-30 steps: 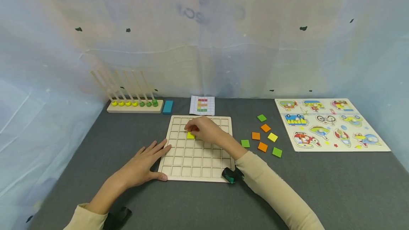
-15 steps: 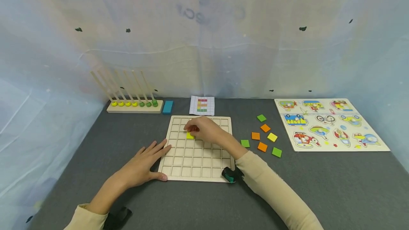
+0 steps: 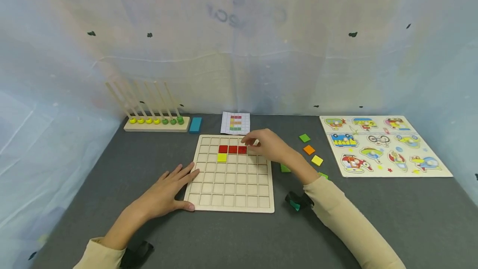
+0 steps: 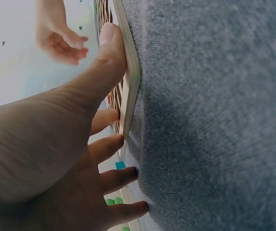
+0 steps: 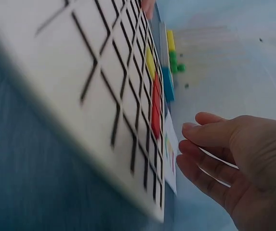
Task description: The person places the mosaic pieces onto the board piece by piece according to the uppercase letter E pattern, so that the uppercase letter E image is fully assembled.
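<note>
My left hand (image 3: 169, 192) lies with spread fingers at the left edge of a wooden grid board (image 3: 233, 198), thumb on its near corner. In the left wrist view the thumb (image 4: 110, 57) rests along the board's rim. My right hand (image 3: 270, 146) hovers over the board's upper right part with loosely bent fingers. The right wrist view shows nothing between those fingers (image 5: 210, 134). A row of red square tiles (image 3: 232, 149) sits in the grid, and a yellow tile (image 3: 222, 157) lies directly below the leftmost red one.
Loose green, orange and yellow tiles (image 3: 308, 150) lie right of the board, some partly behind the right arm. A printed pattern card (image 3: 235, 123) is behind the board. Farther left are a blue block (image 3: 196, 125) and a bead-peg stand (image 3: 157, 127). A picture puzzle (image 3: 388, 169) lies at far right.
My right hand has let go of the yellow tile and moved right and up, uncovering the red tiles. My left hand has stayed in place.
</note>
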`<state>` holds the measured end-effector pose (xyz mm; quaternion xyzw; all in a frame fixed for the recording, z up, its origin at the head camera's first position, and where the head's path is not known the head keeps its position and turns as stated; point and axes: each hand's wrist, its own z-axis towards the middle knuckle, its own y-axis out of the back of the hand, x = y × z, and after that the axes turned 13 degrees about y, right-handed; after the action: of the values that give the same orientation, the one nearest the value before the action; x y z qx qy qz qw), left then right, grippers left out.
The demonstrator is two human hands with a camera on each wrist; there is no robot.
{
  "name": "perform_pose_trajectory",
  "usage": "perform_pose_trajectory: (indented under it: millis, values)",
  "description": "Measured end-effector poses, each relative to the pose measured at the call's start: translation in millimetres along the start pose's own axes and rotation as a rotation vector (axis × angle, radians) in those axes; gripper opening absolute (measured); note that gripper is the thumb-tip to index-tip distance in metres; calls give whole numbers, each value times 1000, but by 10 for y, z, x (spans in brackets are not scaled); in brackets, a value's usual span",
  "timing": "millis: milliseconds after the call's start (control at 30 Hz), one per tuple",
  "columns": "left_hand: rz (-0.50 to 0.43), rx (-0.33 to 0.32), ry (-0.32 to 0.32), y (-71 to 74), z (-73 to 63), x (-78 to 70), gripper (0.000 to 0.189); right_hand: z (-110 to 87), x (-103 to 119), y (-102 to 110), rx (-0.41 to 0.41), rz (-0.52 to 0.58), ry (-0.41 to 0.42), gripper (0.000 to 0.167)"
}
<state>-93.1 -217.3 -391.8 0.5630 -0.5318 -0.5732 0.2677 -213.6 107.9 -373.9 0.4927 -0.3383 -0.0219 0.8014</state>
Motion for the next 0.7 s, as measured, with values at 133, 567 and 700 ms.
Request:
perform_pose_trajectory:
  millis: [133,567,700]
  values:
    - [7,4,3,5,2,-2,97,-183,-87,128,-19,-26,-38,26]
    - [-11,18,12,-1,-15,9,97,-780,-328,440,-59,-100,-142,28]
    - [-8,15,7,4,-7,9,97,-950,-394,525,-82,-102,-164,28]
